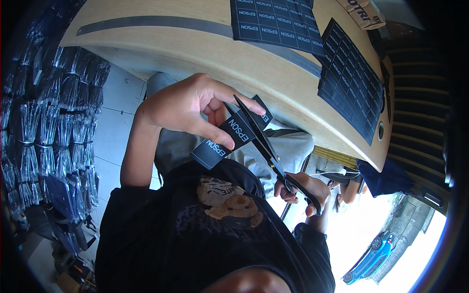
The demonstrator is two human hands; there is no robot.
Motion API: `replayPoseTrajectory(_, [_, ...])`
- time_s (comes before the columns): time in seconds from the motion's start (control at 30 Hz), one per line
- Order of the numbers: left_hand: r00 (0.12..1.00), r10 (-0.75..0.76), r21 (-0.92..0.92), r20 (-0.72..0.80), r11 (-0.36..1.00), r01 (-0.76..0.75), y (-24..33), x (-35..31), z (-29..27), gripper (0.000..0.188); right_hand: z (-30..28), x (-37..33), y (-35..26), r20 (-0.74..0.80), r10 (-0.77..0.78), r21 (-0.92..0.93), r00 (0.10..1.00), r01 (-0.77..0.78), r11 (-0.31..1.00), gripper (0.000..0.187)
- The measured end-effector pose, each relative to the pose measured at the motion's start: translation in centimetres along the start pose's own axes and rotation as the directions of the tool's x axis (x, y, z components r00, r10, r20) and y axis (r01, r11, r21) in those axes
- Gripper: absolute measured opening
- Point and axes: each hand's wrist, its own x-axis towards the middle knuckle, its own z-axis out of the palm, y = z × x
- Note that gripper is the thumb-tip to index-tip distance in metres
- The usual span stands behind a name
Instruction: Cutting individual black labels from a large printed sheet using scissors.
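Observation:
My left hand (193,105) pinches a dark strip of printed labels (210,152) between thumb and fingers, above my lap in front of the table edge. The strip is held at a slant, its lower end toward my chest. In my right hand (312,188), fingers in the handle loops, is a pair of black scissors (266,149). Their blades point up and left and lie across the strip, close to my left fingertips. One blade passes over the front of the strip; the other is partly hidden behind it.
On the light wooden table (195,36) lie a long metal ruler (156,22) and dark sheets of printed labels (276,27), (351,80) overhanging the edge. A cardboard package (362,12) sits at the far right. Bundles in clear plastic (63,97) are stacked at the left.

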Motion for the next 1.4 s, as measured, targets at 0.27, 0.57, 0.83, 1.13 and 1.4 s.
replayPoseTrajectory(0.27, [1.000, -0.002, -0.055, 0.012, 0.999, 0.003, -0.75, 0.02, 0.21, 0.059, 0.02, 0.10, 0.10, -0.004, 0.007, -0.012, 1.000, -0.007, 1.000, 0.085])
replayPoseTrajectory(0.57, [0.998, -0.048, -0.021, 0.052, 0.999, 0.049, 0.22, 0.25, -0.22, 0.059, 0.09, 0.27, -0.04, -0.007, -0.013, 0.002, 1.000, 0.013, 1.000, 0.084])
replayPoseTrajectory(0.83, [0.998, -0.042, -0.030, 0.054, 0.999, 0.044, -0.44, 0.50, -0.12, 0.058, 0.02, -0.13, 0.14, 0.003, 0.001, 0.010, 1.000, -0.001, 1.000, 0.085])
replayPoseTrajectory(1.13, [0.995, -0.072, -0.021, 0.064, 0.997, 0.074, -0.35, 0.59, -0.14, 0.056, -0.02, 0.00, -0.62, 0.017, 0.097, -0.089, 0.995, -0.095, 0.992, 0.095])
replayPoseTrajectory(1.4, [0.996, -0.056, 0.013, 0.064, 0.998, 0.055, -0.41, 0.62, -0.17, 0.057, 0.05, -0.07, 0.02, 0.010, 0.014, 0.005, 1.000, -0.014, 1.000, 0.086])
